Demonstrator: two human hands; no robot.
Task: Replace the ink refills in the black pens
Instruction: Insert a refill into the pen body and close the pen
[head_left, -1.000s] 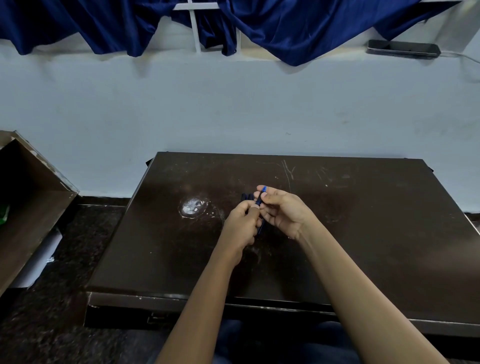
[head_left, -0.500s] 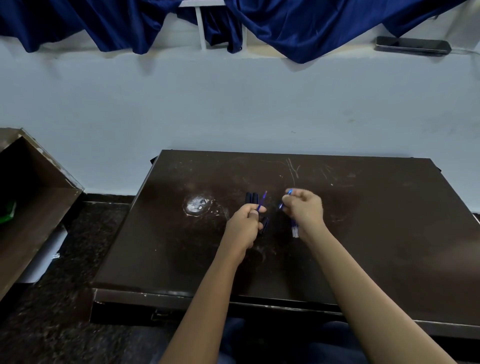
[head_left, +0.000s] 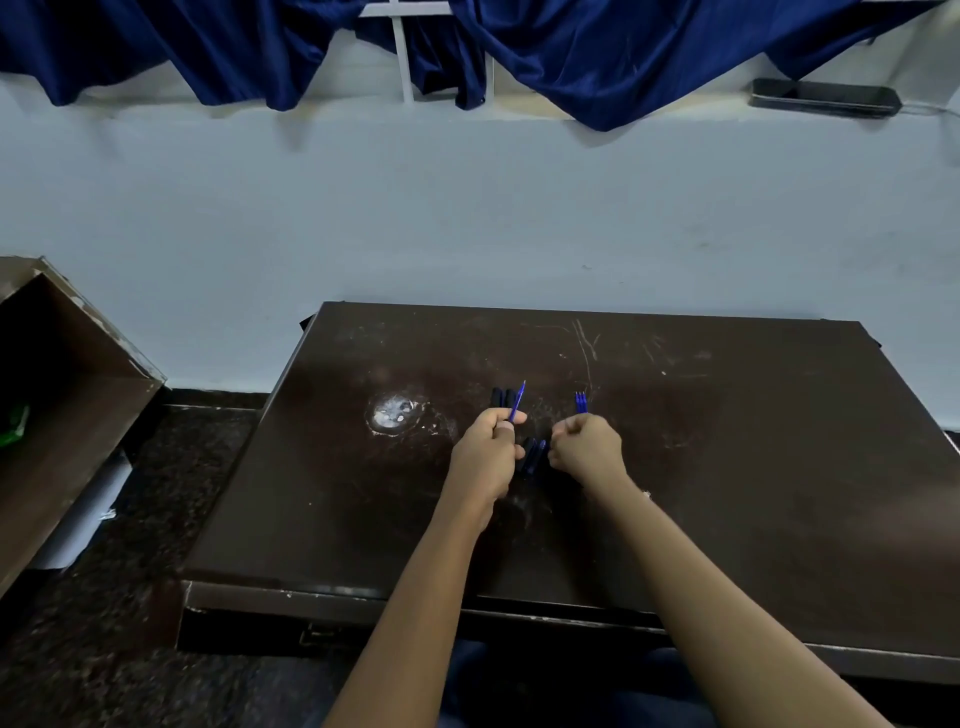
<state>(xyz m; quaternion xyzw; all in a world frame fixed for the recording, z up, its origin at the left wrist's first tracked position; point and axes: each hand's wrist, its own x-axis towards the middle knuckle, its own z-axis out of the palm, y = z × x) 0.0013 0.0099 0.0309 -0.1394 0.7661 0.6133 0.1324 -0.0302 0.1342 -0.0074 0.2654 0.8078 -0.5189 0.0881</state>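
My left hand (head_left: 485, 454) pinches a thin blue ink refill (head_left: 517, 401) that points up and away from me. Just beyond it, a few black pens (head_left: 502, 397) lie side by side on the dark table (head_left: 727, 467). Between my hands lie black pen pieces (head_left: 531, 456), one with a blue tip. My right hand (head_left: 588, 448) is a closed fist right beside those pieces, and I see nothing in it. The tips of a couple of blue refills (head_left: 581, 402) show on the table just past its knuckles; the rest is hidden by the hand.
A whitish scuff mark (head_left: 390, 411) sits left of the pens. An open brown box (head_left: 67, 395) stands on the floor to the left. On the ledge at the top right lies a phone (head_left: 825, 97), under the blue curtains (head_left: 597, 52).
My hands came apart, and the right one carried a refill out to the right. It has since come back toward the pen pieces as a fist. The left hand still holds its refill.
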